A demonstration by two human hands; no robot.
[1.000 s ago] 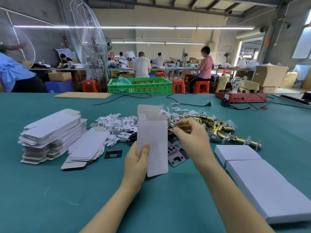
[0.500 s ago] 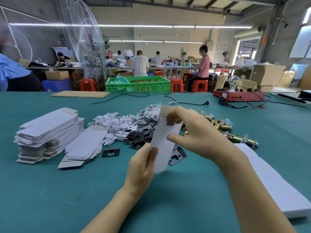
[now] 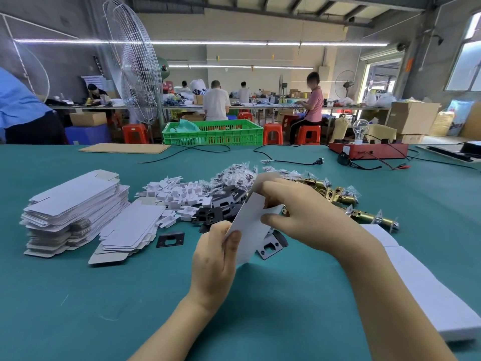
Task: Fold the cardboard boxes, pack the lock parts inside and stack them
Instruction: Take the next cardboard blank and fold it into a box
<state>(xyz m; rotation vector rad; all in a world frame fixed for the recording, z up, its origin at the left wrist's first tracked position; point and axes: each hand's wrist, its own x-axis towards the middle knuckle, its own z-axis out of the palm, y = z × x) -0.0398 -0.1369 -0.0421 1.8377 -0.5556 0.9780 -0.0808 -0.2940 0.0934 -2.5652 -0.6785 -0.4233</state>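
Plainly both hands are on the one white carton (image 3: 250, 225), held tilted just above the green surface (image 3: 104, 295); the left hand (image 3: 213, 261) pinches its lower end between thumb and fingers, and the right hand (image 3: 299, 212) curls over its upper end, thumb pressed on the front panel and fingers working at the top, where a flap seems to be going in (the flap itself is hidden behind the fingers). I judge the carton very light and thin, stiff along its creases but easy to dent on a flat panel; better held by the edges and corners, with light pressure, the smooth face being a little slippery.

Beyond the hands lie dark strike plates (image 3: 223, 207), small white inserts (image 3: 177, 196), bagged screws (image 3: 234, 175) and brass latches (image 3: 335, 196); flat carton blanks (image 3: 73, 204) are stacked to the left, finished white boxes (image 3: 426, 290) to the right.

Against half a second ago little differs; both grips are kept, and the carton leans at much the same angle. A second ago the carton faced the camera squarely with its top flap standing open, and the right hand was off it, over the parts.
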